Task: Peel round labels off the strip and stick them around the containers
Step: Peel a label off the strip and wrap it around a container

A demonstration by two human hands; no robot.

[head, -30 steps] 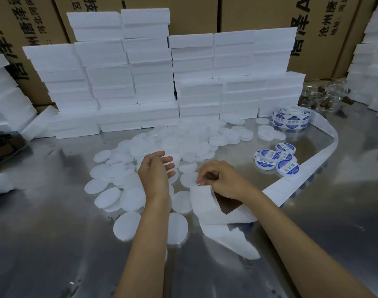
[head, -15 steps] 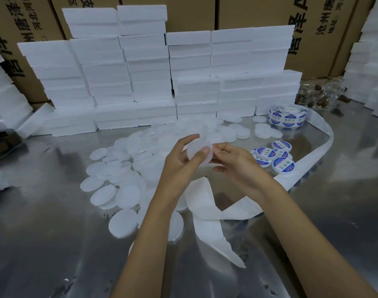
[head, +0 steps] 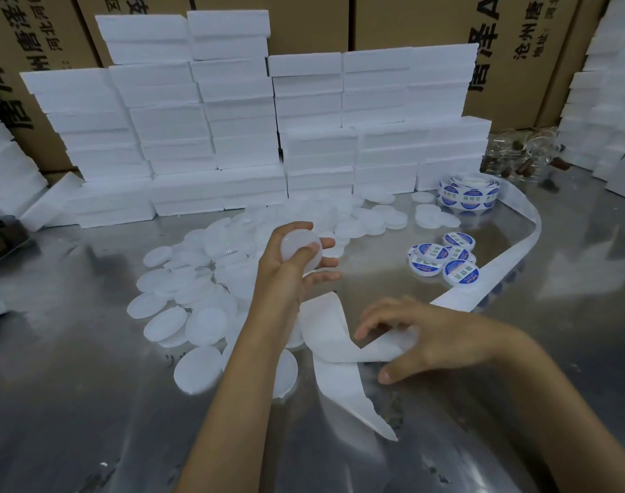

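**Strip under the right hand, blank container waiting in the left**

The left hand (head: 296,259) held 1 unlabelled white container (head: 301,251) up off the counter (head: 72,403), thumb curled across its face and fingers wrapped behind its rim. The strip (head: 343,345) lay at about 5 o'clock from that container, running from a loose end nearest the person, under the right hand (head: 435,341), then curving out toward 2 o'clock to the label roll (head: 469,192). The right hand was the nearer one to the strip, palm down, fingers spread and resting on the paper, thumb low at the strip's edge. It possibly pinched a label, though none showed beneath the fingers. Finished, labelled containers (head: 444,259) sat at 3 o'clock from the raised container, well apart from it.
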